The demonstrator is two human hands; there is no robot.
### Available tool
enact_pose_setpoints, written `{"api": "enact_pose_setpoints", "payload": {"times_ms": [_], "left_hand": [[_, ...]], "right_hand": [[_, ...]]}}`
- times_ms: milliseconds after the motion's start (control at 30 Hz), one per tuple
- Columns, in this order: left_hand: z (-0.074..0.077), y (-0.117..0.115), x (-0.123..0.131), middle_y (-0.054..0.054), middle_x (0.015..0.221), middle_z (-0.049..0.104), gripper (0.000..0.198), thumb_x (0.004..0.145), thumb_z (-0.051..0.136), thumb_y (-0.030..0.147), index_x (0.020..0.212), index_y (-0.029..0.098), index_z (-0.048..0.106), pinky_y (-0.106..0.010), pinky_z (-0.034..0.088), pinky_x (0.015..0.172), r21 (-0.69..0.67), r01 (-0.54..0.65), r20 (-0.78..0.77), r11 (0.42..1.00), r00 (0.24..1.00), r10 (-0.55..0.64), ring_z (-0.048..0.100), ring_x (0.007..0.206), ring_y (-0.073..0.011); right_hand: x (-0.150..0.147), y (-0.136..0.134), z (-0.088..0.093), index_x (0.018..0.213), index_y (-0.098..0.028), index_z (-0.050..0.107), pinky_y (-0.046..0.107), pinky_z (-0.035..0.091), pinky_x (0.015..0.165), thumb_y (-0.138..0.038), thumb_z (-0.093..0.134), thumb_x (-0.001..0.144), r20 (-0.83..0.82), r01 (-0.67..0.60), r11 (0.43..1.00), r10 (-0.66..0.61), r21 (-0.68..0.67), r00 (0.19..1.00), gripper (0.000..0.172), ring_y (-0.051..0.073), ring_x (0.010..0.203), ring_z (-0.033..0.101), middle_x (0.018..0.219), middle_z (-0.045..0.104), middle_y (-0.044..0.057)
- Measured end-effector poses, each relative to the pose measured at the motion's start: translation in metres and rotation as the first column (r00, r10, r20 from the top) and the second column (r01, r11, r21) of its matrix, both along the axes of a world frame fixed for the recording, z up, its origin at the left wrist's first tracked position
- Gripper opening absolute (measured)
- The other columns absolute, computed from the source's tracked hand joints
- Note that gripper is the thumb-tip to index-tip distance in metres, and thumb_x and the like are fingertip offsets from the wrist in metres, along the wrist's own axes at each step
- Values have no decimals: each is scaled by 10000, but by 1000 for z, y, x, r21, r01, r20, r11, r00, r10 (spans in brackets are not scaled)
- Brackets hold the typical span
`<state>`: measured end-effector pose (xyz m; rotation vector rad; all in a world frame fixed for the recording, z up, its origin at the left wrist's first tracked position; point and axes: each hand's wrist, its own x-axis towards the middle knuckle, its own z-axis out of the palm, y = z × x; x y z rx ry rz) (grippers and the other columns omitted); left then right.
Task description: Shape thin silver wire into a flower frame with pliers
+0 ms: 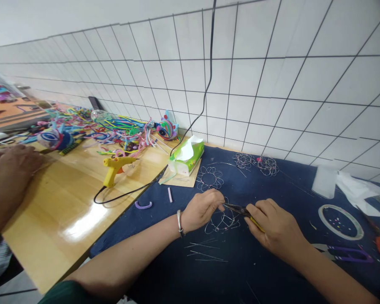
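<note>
While our right hand (274, 221) grips pliers (240, 209) and our left hand (204, 211) pinches looped wire (224, 228), squeezing too hard might bend it crooked.

Bright light leaves white glare on the wooden tabletop (57, 179) near its right edge. Against the navy cloth (164, 261), thin wirework (223, 227) is hard to make out. Wide-angle distortion stretches the wall tiles (335, 80); the co-worker's hand (17, 164), near the tabletop's left edge, seems slightly blurred.
</note>
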<state>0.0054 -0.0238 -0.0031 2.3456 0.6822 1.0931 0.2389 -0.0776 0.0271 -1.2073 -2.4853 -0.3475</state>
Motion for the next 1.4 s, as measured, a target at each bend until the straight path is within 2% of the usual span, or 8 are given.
{"api": "enact_pose_setpoints", "payload": {"times_ms": [267,500,633,800,1067,1400], "left_hand": [[1,0,0,-36,804,603,184,895,328,140,890,163,510,-267,454,753,-15,-5,-44,1000,999,5,560,810,-122],[8,4,-4,-47,901,599,179,897,352,179,972,168,514,-259,458,740,-29,-50,-164,998,985,44,567,815,-122],[12,8,-7,-55,922,615,146,885,411,224,960,166,522,-279,457,780,53,-12,-179,999,984,21,572,861,-139],[16,10,-6,-42,935,633,91,862,475,222,887,171,546,-350,399,896,161,28,-194,987,981,4,568,892,-147],[11,7,-3,-65,850,579,121,854,480,213,826,149,579,-280,454,752,-16,-51,-13,999,999,51,540,846,-145],[8,5,2,-27,714,569,151,851,492,224,746,147,569,-285,417,728,-123,-44,35,991,998,49,504,719,-122]], "right_hand": [[0,1,0,980,-142,581,275,401,647,-243,469,831,20,-11,1000,11,10,1000,212,151,719,468,782,533,68],[2,0,0,976,-154,584,275,393,660,-258,473,834,36,8,1000,-8,1,999,208,152,723,467,783,539,62],[2,1,-1,980,-166,584,267,389,654,-266,465,839,34,21,1000,-20,-21,999,210,149,727,473,785,539,58],[2,0,-2,973,-179,585,270,388,650,-281,457,840,40,51,998,-49,-41,998,211,151,728,480,784,541,55],[0,0,2,973,-186,564,273,395,645,-326,430,846,-23,82,984,-86,-158,996,232,162,759,478,829,538,62],[-1,-2,2,937,-192,582,285,375,627,-324,426,843,45,99,985,-93,-142,995,225,166,733,463,788,525,60]]}}
